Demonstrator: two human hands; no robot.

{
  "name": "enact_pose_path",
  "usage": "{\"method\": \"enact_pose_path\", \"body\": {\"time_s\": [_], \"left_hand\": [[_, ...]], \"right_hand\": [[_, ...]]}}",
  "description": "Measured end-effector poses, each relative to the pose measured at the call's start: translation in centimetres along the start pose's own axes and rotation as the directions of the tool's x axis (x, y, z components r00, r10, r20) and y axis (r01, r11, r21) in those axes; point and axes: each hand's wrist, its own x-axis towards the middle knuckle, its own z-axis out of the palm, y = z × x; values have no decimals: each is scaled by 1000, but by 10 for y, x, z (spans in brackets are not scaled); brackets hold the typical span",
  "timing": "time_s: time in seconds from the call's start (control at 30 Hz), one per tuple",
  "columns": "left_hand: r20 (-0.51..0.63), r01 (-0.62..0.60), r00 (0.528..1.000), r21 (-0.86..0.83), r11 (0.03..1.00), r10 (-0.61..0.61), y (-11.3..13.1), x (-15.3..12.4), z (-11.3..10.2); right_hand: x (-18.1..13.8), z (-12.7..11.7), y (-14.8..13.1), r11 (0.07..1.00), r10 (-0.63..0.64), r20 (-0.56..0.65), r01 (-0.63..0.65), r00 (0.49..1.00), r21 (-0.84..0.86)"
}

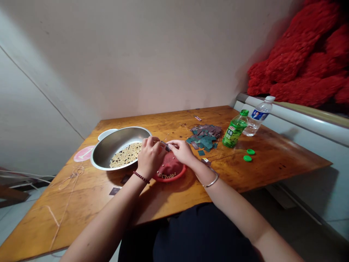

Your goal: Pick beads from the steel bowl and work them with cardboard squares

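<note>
My left hand (150, 154) and my right hand (182, 151) meet over a red mesh basket (184, 171), fingers closed in a pinch. Between the fingertips is a small dark square piece (165, 146), partly hidden by the fingers. Small pale and dark round grains, beads or beans (167, 176), lie at the basket's near side. Left of my left hand stands a tilted steel bowl (109, 149) holding many pale grains (127, 154) mixed with black ones. Beyond my right hand lies a loose pile of green and brown-purple square pieces (205, 136).
A green drink bottle (235, 129) and a clear water bottle (257, 118) stand at right, near two green caps (247, 158). Loose string (73, 176) and a pink round disc (83, 154) lie at left. Red fluffy bundles (300, 62) are heaped behind the table (272, 163).
</note>
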Motion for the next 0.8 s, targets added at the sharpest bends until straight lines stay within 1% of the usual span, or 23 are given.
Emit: {"method": "enact_pose_path", "body": {"time_s": [0.2,0.27,0.3,0.37,0.43,0.47,0.5,0.53,0.57,0.63,0.7,0.8], "left_hand": [[32,46,999,-52,998,-44,1,-1,2],[8,98,995,-106,989,-98,-3,0,2],[-7,142,989,-161,977,-145,-5,1,1],[-11,256,962,-324,911,-274,-12,5,0],[41,371,914,-483,793,-403,-19,9,-2],[71,415,891,-527,741,-448,-21,11,-3],[88,440,876,-546,713,-473,-23,12,-5],[101,448,874,-547,707,-476,-23,13,-6],[107,438,884,-533,724,-456,-23,13,-8],[147,396,916,-478,784,-373,-20,12,-11],[192,363,931,-369,856,-312,-15,10,-13],[269,284,935,-178,942,-231,-9,8,-16]], "right_hand": [[0,2,2,1000,6,-6,-5,1000,22],[1,2,3,997,17,-12,-16,1000,73],[3,2,4,993,27,-24,-24,999,118],[6,1,5,970,73,-79,-52,994,236],[10,-1,7,937,137,-152,-79,979,341],[11,-1,8,927,160,-178,-86,971,366],[12,-2,8,925,168,-190,-88,967,369],[12,-2,9,932,162,-188,-88,969,351],[12,-3,10,944,145,-174,-84,974,318],[11,-2,10,969,110,-135,-75,985,237],[9,-1,11,982,97,-126,-74,987,173],[8,-2,11,989,100,-158,-81,982,127]]}}
